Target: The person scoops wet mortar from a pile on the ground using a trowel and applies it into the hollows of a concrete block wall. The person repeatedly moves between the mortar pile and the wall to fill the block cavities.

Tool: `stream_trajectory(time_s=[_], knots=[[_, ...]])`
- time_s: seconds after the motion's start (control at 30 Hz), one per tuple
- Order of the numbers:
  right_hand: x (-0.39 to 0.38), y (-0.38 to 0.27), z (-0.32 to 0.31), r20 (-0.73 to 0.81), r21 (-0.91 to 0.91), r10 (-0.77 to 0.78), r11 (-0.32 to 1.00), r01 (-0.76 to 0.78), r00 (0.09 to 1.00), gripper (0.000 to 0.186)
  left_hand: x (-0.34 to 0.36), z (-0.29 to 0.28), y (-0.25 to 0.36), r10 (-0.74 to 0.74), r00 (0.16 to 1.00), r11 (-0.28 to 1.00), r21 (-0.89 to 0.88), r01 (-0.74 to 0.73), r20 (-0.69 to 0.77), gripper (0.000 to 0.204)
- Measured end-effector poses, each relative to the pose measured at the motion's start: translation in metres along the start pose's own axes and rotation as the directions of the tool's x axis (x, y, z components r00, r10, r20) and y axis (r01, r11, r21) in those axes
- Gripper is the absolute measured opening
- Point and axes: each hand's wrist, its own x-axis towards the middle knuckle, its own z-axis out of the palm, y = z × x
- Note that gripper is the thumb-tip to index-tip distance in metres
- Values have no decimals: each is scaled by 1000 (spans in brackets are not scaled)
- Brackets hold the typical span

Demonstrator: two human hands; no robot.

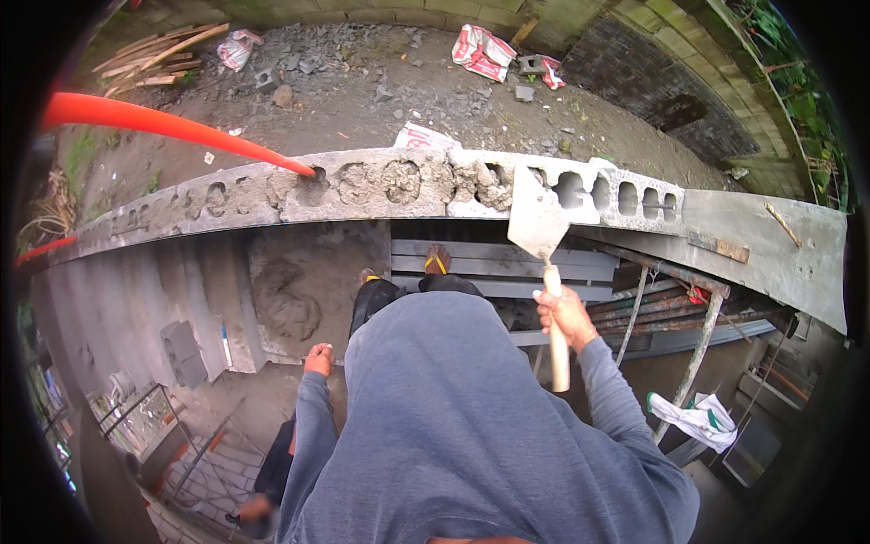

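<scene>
In my right hand (pixel 566 315) is a trowel (pixel 538 222) with a pale wooden handle. Its flat, mortar-smeared blade points away from me over the top of a hollow concrete block wall (pixel 362 210). Grey mortar (pixel 367 181) lies lumpy across several of the wall's cells, while cells right of the blade show as dark holes. My left hand (pixel 319 359) hangs low at my left side, fingers curled in with nothing visible in them. Near it, a heap of wet mortar (pixel 288 304) rests on a flat grey board (pixel 362 258).
An orange tube (pixel 181 131) rises from a wall cell. My feet, in yellow-strapped sandals (pixel 437 259), stand by grey planks (pixel 517 266). Metal scaffold poles (pixel 702 349) and a white cloth (pixel 698 422) are at right. Another person (pixel 276 467) is below left. Rubble and sacks (pixel 483 53) lie beyond the wall.
</scene>
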Motion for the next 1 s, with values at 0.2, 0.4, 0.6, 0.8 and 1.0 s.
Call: stream_trajectory(time_s=[0.2, 0.4, 0.6, 0.8, 1.0], knots=[[36, -27, 48, -15, -149, -239, 961, 234, 971, 27, -14, -3, 29, 50, 997, 995, 85, -54, 52, 33], [-12, -27, 29, -65, -341, -315, 899, 276, 947, 39, -11, -7, 46, 94, 995, 994, -55, -96, -28, 37], [16, -35, 58, 515, 271, -148, 963, 4, 844, 28, -9, 7, 46, 62, 992, 984, 157, -79, 112, 40], [60, -14, 79, 668, 582, -198, 740, -337, 718, 27, -28, -5, 77, 107, 986, 976, 177, -129, 132, 33], [39, -4, 65, 641, 640, -224, 684, -351, 734, 26, -35, -23, 99, 141, 989, 974, 175, -145, 35, 37]])
